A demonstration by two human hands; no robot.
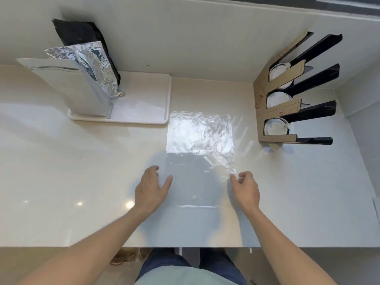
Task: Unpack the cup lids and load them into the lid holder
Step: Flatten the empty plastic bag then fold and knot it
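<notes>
A clear, empty plastic bag lies flat on the pale counter, its length running away from me. My left hand rests palm down at the bag's near left edge with fingers spread. My right hand pinches the bag's right edge between thumb and fingers. At the right stands a lid holder of brown card and black panels with three slots. White lids sit in the top slot, the middle slot and the bottom slot.
A white tray at the back left carries a silver foil pouch, a crumpled foil bag and a black bag leaning on the wall. The counter's front edge runs close to my body. A wall closes the right side.
</notes>
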